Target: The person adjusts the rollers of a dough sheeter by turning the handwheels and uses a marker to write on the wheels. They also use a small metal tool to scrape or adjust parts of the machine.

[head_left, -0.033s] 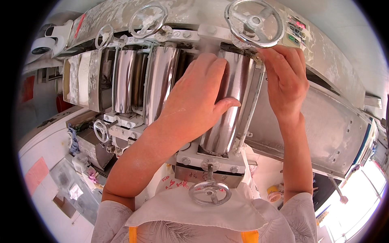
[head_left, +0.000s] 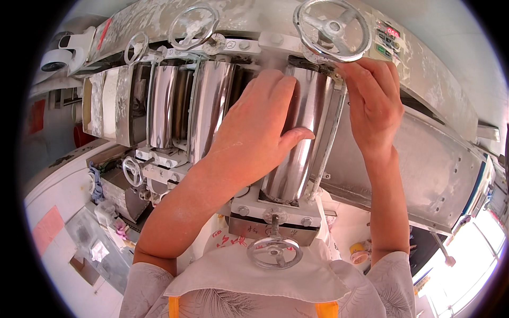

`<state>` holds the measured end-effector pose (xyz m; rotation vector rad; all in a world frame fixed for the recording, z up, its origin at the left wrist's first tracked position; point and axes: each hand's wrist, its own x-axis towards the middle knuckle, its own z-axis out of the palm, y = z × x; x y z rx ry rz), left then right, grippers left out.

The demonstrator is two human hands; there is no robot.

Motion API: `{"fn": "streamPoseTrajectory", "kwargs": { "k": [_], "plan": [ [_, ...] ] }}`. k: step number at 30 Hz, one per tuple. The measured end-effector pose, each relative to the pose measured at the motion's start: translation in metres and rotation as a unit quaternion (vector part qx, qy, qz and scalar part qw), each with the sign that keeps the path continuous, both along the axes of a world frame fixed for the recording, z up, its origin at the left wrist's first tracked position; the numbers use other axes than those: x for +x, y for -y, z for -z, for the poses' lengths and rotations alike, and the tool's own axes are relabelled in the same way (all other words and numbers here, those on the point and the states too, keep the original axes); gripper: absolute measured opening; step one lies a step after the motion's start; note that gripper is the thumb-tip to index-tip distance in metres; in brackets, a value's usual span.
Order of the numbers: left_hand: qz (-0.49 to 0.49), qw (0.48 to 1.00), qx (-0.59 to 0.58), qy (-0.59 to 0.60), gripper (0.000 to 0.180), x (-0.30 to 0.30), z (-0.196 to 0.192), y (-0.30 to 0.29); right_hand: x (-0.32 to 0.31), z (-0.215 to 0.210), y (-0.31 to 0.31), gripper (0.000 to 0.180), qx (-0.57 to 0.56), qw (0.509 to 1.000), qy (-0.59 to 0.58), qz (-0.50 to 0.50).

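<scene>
A polished metal roller [head_left: 302,111] runs lengthwise in front of me on a floury rolling machine. My left hand [head_left: 260,116] lies across its left side, thumb apart and resting on the shiny surface, the other fingers stretched toward the far end. Those fingertips dip out of sight beside the roller. By the roller's far right end, just under a large metal handwheel [head_left: 333,26], my right hand [head_left: 374,100] is closed, its fingers pinched together beside a thin metal rod [head_left: 334,132]. What sits between those fingertips, if anything, is hidden.
More metal rollers [head_left: 208,106] stand to the left, with smaller handwheels [head_left: 193,26] behind. A near handwheel [head_left: 274,253] juts toward my apron [head_left: 254,281]. A sloping steel panel [head_left: 392,159] spans the right, below a control panel [head_left: 388,40] with a lit red display.
</scene>
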<state>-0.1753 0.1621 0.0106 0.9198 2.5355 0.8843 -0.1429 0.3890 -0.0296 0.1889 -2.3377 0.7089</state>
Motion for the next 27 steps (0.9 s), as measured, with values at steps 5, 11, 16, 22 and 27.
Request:
{"fn": "streamPoseTrajectory", "kwargs": {
  "k": [5, 11, 16, 22, 27],
  "plan": [
    [-0.001, 1.0, 0.001, 0.002, 0.079, -0.0001, -0.0006, 0.0002, 0.0015, 0.0005, -0.0001, 0.033, 0.007, 1.0, 0.003, -0.004],
    [0.001, 1.0, 0.001, 0.001, 0.079, -0.0002, -0.0006, 0.0003, 0.0002, -0.0007, 0.001, 0.033, 0.0, 1.0, 0.006, 0.006],
    [0.002, 1.0, 0.007, -0.003, 0.079, -0.0002, 0.0004, 0.0004, 0.0, 0.0017, 0.0018, 0.033, 0.004, 1.0, -0.003, 0.004],
    [0.002, 1.0, 0.01, -0.008, 0.079, 0.0004, 0.0004, -0.0002, 0.0009, -0.0016, 0.0014, 0.033, 0.001, 1.0, -0.001, 0.006],
    [0.0, 1.0, 0.006, 0.001, 0.08, 0.0001, -0.0007, 0.0004, 0.0004, -0.0009, 0.0005, 0.033, 0.019, 1.0, -0.001, 0.0]
  ]
}}
